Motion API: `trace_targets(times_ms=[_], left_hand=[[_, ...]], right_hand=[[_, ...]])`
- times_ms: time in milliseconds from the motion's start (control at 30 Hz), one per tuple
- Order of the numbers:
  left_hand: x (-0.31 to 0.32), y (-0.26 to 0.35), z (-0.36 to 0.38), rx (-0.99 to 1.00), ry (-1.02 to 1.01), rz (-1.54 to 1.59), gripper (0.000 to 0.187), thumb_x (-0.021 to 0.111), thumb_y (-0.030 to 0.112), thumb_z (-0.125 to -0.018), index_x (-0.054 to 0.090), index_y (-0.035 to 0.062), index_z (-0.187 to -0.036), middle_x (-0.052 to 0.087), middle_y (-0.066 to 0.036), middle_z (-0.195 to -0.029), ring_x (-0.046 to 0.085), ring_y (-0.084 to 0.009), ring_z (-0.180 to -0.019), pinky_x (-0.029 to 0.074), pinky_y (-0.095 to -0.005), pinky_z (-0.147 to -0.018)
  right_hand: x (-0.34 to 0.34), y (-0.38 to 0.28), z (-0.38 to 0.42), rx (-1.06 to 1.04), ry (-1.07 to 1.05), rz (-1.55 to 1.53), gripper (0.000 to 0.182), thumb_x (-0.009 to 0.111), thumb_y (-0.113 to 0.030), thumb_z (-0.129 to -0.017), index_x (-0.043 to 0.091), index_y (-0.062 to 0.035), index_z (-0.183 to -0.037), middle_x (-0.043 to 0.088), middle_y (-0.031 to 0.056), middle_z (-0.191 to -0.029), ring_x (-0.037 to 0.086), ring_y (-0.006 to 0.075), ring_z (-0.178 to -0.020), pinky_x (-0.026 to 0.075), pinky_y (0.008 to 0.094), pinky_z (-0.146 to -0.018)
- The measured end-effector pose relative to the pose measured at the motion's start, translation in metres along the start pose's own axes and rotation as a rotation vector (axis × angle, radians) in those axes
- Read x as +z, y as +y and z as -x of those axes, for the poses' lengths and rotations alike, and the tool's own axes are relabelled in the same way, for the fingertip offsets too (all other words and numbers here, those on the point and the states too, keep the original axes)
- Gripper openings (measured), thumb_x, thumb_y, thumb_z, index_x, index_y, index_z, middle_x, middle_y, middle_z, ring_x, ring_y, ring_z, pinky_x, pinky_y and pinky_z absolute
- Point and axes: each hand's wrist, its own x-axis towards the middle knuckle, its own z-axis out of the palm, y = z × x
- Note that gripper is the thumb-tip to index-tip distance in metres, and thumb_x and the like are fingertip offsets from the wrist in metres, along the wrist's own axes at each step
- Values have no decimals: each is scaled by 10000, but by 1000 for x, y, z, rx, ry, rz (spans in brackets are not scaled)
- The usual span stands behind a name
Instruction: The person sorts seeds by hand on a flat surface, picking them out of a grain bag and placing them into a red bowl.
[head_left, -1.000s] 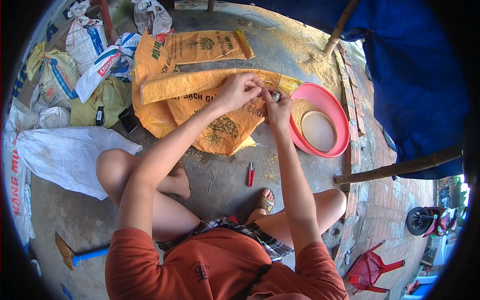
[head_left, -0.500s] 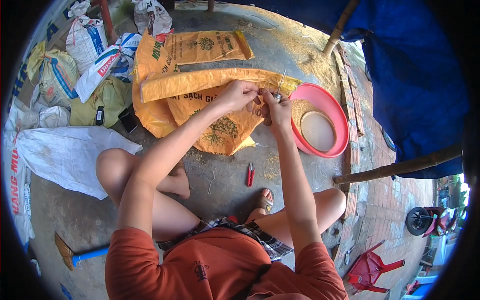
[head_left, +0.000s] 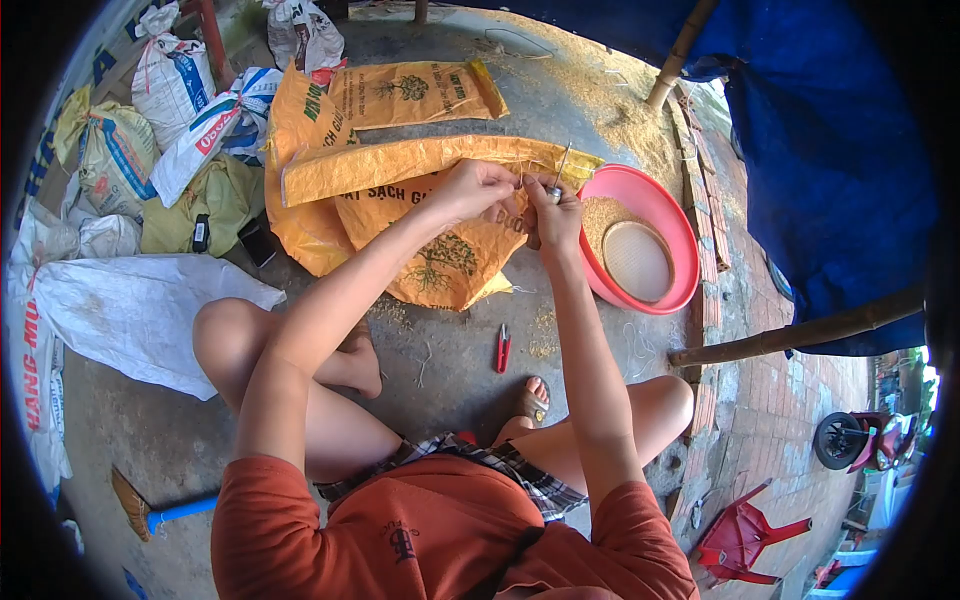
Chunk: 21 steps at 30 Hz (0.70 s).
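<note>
A folded orange woven sack (head_left: pixel 400 172) lies in front of me, its rolled edge running left to right above printed panels. My left hand (head_left: pixel 482 190) is closed in a pinch at that edge, apparently on a thin pale thread (head_left: pixel 521 180). Beside it, my right hand (head_left: pixel 555 215) is closed round an awl (head_left: pixel 562 168), whose thin metal spike points up and away. Its handle is mostly hidden by my fingers. On the concrete between my feet lie red thread snips (head_left: pixel 503 350).
A pink basin (head_left: pixel 688 262) with grain and a round sieve (head_left: pixel 638 262) stands to the right. Filled sacks (head_left: pixel 120 160) and a white sack (head_left: pixel 150 310) occupy the left. A bamboo pole (head_left: pixel 800 335), blue tarp (head_left: pixel 830 170) and red stool (head_left: pixel 738 540) are at the right.
Both hands stay almost in place at the sack's edge. The fingers of my right hand have shifted slightly around the awl.
</note>
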Motion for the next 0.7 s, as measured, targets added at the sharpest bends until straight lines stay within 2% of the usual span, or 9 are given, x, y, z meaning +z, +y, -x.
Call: trace_targets(times_ms=[167, 500, 600, 700], left_hand=[[1, 8, 6, -34, 39, 55, 198, 513, 154, -889, 565, -14, -979, 641, -81, -722, 529, -61, -526, 353, -171, -430], [1, 3, 4, -29, 74, 90, 136, 528, 134, -879, 564, 3, -887, 633, -75, -689, 524, -64, -499, 364, -178, -416], [1, 7, 6, 14, 88, 68, 139, 531, 119, -875, 562, -16, -868, 628, -87, -673, 530, -80, -479, 389, -200, -412], [-2, 21, 12, 48, 110, -104, 156, 529, 111, -875, 557, -41, -849, 623, -101, -655, 536, -99, -455, 411, -218, -413]], right_hand=[[2, 1, 0, -4, -7, 18, 134, 646, -171, -815, 620, -43, -842, 486, -17, -494, 401, 52, -364, 294, 208, -334], [4, -6, 5, 90, -67, -87, 170, 659, -195, -808, 619, -44, -874, 496, -13, -519, 411, 57, -375, 307, 204, -341], [6, -13, 15, 90, -58, -32, 182, 658, -194, -811, 613, -32, -880, 493, -11, -515, 412, 57, -373, 299, 202, -331], [4, -10, 16, 12, -107, 52, 174, 654, -183, -815, 607, -22, -863, 487, -12, -512, 410, 55, -370, 286, 204, -320]])
